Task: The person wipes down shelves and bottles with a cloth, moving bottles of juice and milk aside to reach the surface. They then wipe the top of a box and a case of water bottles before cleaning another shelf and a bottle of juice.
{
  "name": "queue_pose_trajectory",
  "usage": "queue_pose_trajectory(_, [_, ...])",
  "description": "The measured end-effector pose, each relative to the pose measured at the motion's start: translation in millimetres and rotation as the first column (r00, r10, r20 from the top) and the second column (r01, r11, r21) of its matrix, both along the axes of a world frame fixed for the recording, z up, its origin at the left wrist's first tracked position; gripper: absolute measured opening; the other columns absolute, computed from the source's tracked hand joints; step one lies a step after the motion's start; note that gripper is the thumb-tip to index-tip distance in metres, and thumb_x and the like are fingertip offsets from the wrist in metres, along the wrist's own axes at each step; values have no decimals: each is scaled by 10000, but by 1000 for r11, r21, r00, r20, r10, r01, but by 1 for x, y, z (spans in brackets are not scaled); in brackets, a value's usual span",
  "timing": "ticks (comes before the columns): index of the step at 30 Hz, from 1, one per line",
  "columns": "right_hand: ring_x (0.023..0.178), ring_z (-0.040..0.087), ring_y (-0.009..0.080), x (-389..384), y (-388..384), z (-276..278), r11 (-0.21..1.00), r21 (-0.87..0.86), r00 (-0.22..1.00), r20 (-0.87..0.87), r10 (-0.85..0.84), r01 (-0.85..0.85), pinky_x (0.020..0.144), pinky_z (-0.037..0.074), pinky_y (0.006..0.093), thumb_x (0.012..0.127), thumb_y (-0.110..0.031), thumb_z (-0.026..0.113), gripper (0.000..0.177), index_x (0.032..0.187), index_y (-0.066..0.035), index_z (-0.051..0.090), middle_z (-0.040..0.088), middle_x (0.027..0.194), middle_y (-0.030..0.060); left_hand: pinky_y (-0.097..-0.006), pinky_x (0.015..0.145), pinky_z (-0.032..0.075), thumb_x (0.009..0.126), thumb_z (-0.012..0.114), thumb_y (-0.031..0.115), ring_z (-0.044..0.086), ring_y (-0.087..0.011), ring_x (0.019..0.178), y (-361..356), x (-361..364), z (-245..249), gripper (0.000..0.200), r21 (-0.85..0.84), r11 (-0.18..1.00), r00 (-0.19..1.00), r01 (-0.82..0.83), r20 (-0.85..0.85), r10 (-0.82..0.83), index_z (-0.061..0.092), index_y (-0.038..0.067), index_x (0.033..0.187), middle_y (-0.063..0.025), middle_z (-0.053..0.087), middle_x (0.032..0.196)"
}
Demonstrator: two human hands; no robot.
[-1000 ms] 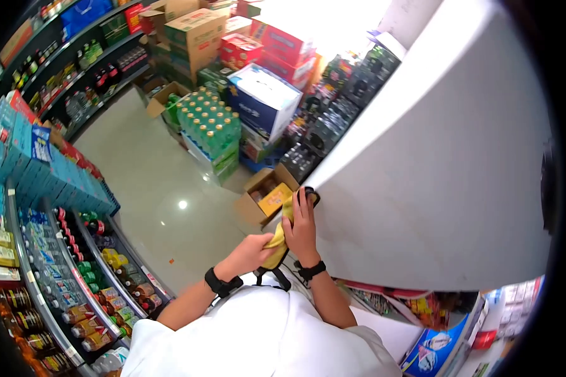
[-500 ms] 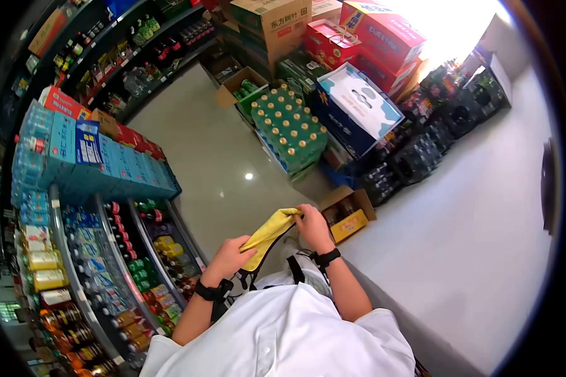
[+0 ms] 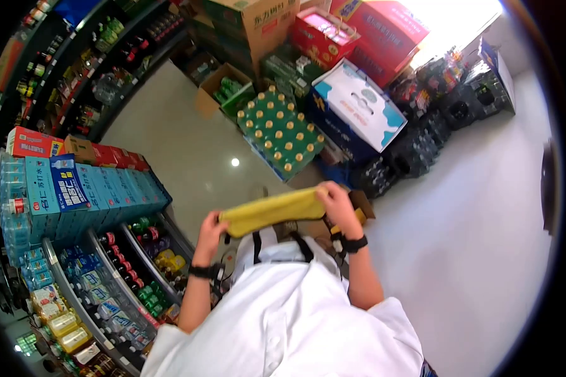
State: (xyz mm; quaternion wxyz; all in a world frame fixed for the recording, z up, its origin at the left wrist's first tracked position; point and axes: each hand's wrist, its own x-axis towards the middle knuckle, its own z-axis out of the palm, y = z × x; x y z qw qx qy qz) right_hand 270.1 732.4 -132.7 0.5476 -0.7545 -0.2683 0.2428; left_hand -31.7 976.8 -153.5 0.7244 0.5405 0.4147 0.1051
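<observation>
A yellow cloth (image 3: 270, 212) is stretched between my two hands in front of my waist, folded into a long strip. My left hand (image 3: 211, 234) is closed on its left end, and my right hand (image 3: 337, 202) grips the other end, a little higher. Black bands circle both wrists. Beneath the cloth, my legs and part of the floor show.
Shelves of drink bottles (image 3: 116, 270) run along the left, beside stacked light-blue cartons (image 3: 100, 195). Ahead on the floor (image 3: 198, 147) stand a green pack of bottles (image 3: 280, 132), a white-topped box (image 3: 358, 103) and red boxes (image 3: 383, 34). A white surface (image 3: 459, 239) lies on the right.
My hands have moved apart, pulling the cloth from a slanted, bunched shape into a wide, nearly level strip. The view has shifted forward along the aisle.
</observation>
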Motion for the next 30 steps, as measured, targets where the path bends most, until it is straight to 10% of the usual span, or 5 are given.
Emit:
queue_pose_trajectory(7, [845, 504, 95, 44, 44, 72, 935, 45, 910, -250, -330, 352, 758, 454, 260, 1040, -197, 585, 190, 1085, -13, 568, 562, 896, 17, -306, 880, 532, 1018, 565, 73, 643, -156, 1042, 92, 178, 44, 300, -263, 961, 973, 89, 229, -27, 537, 30, 1314, -84, 653, 1154])
queue_pose_trajectory(14, [936, 578, 122, 51, 53, 67, 833, 19, 831, -87, -549, 553, 850, 488, 272, 959, -155, 678, 319, 1218, -2, 575, 642, 1034, 59, -296, 874, 532, 955, 649, 53, 637, -160, 1039, 143, 306, 58, 529, 115, 833, 831, 541, 80, -551, 439, 41, 1440, -108, 630, 1202])
queue_pose_trajectory(22, [754, 665, 388, 97, 10, 34, 620, -260, 667, 168, -726, 740, 697, 509, 411, 987, -250, 631, 305, 1189, -22, 636, 680, 862, 249, -302, 969, 475, 846, 593, -73, 596, -215, 1109, 108, 417, 18, 713, 46, 635, 635, 771, 15, -773, 376, 52, 1514, -137, 592, 1228])
queue_pose_trajectory(25, [804, 658, 442, 146, 4, 39, 545, -277, 603, 199, -773, 791, 721, 512, 461, 994, -264, 621, 318, 1223, -44, 626, 683, 874, 259, -347, 950, 492, 859, 596, -21, 615, -290, 1098, 86, 479, 18, 655, 471, 502, 621, 725, -132, -773, 397, 37, 1481, -183, 574, 1277])
queue_pose_trajectory(30, [1068, 631, 447, 230, -2, -6, 479, -208, 520, 254, -816, 853, 888, 515, 474, 1001, -232, 597, 382, 1352, -84, 570, 671, 1154, 269, -411, 983, 482, 865, 599, 21, 585, -382, 1187, 39, 576, 15, 520, 649, 490, 709, 582, -109, -697, 485, -26, 1370, -226, 582, 1295])
